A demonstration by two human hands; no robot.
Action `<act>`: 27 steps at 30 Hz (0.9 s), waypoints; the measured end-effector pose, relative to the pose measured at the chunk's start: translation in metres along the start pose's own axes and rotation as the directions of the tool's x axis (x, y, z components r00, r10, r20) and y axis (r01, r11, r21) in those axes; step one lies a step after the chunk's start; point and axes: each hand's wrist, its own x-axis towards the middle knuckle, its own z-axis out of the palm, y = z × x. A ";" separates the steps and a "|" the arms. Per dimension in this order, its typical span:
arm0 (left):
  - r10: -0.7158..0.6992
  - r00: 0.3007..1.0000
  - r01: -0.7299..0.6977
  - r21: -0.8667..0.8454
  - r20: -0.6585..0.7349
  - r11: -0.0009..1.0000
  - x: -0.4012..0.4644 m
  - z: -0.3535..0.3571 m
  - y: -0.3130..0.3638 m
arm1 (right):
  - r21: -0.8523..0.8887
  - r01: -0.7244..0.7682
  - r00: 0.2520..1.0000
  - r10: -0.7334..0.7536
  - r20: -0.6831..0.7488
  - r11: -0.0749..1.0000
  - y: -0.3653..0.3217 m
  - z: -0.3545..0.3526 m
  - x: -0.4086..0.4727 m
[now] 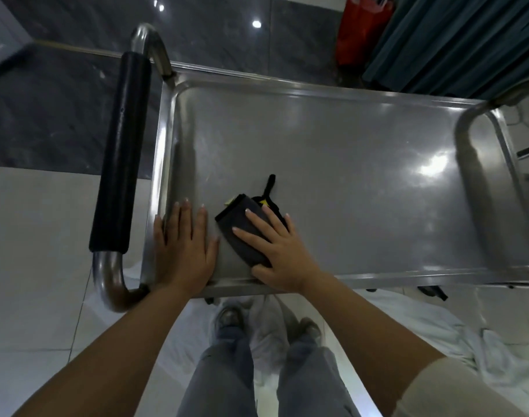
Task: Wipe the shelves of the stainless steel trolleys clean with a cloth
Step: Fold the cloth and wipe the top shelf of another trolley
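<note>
The stainless steel trolley's top shelf (347, 164) fills the middle of the head view, with a raised rim all round. A folded dark grey cloth (240, 228) with a black loop and a yellow tag lies on the shelf near its front left corner. My right hand (279, 251) presses flat on the cloth with straight, spread fingers. My left hand (183, 248) rests flat on the shelf's front left corner, just left of the cloth, its fingers straight and partly over the rim.
A black padded push handle (120, 155) on a curved steel tube runs along the trolley's left end. A second steel hoop (467, 136) arches over the right end. White sheets (437, 326) lie on the floor by my feet. A red bag (359, 28) and teal curtain (455, 40) stand behind.
</note>
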 end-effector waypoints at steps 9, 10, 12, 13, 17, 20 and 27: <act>-0.094 0.986 0.072 0.154 0.138 0.985 0.006 -0.019 0.032 | 0.170 -0.503 0.837 0.526 -0.149 0.848 0.122 -0.046 -0.113; -0.108 0.982 0.084 0.150 0.154 0.985 0.006 -0.021 0.042 | 0.164 -0.557 0.804 0.578 -0.138 0.814 0.135 -0.051 -0.127; -0.113 0.977 0.086 0.149 0.183 0.985 0.006 -0.020 0.067 | 0.135 -0.622 0.766 0.635 -0.097 0.771 0.161 -0.061 -0.153; -0.105 0.975 0.075 0.151 0.197 0.986 0.006 -0.018 0.082 | 0.123 -0.641 0.755 0.651 -0.079 0.757 0.174 -0.066 -0.164; 0.017 0.978 -0.049 0.152 0.206 0.987 0.007 -0.004 0.157 | 0.170 -0.746 0.645 0.762 -0.050 0.643 0.224 -0.081 -0.201; 0.179 0.956 -0.216 0.148 0.232 0.965 0.007 0.012 0.222 | 0.183 -0.778 0.605 0.795 -0.037 0.601 0.249 -0.088 -0.223; 0.230 0.925 -0.267 0.087 0.301 0.960 0.002 0.037 0.339 | 0.194 -0.733 0.660 0.751 -0.030 0.652 0.268 -0.085 -0.242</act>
